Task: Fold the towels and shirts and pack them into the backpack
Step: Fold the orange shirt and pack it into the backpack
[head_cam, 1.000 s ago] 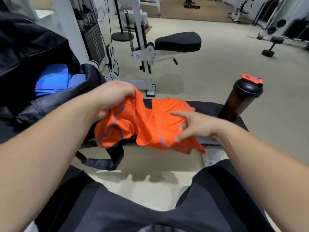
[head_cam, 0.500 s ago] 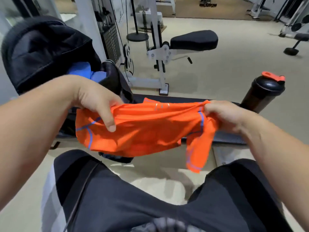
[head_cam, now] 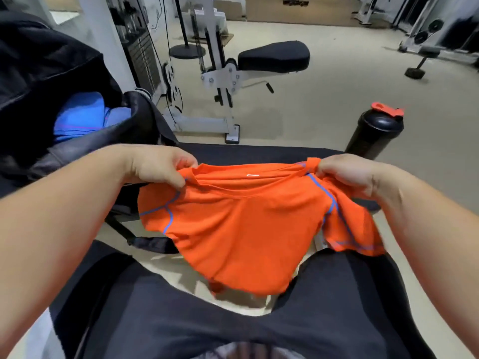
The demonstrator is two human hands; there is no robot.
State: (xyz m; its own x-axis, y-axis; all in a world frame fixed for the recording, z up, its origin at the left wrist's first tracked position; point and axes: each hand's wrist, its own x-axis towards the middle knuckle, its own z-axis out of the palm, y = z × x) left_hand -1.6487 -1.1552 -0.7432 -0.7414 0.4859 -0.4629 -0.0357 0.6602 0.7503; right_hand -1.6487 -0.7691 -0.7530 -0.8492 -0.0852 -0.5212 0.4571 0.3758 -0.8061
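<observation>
Beige gym flooring (head_cam: 337, 104) and a white weight machine (head_cam: 223, 76) fill the far view, and a black padded worktop (head_cam: 259, 152) runs across the middle. The hands are well apart. The left hand (head_cam: 158, 165) pinches one shoulder of the orange shirt (head_cam: 243, 224) and the right hand (head_cam: 344, 174) grips the other, so the shirt hangs between them over the near edge of the worktop and above the person's lap. The open backpack (head_cam: 141, 110) stands at the left with a folded blue cloth (head_cam: 80, 117) already inside. A black shaker bottle (head_cam: 373, 136) stands at the right end of the worktop. The step appears to be spreading the shirt ready to fold. It would go best with the shoulders held level and the collar line taut, so the body hangs without twists. The right sleeve is bunched and would want smoothing. Laying the shirt flat on the worktop, away from the bottle, should give cleaner creases than folding in the air.
</observation>
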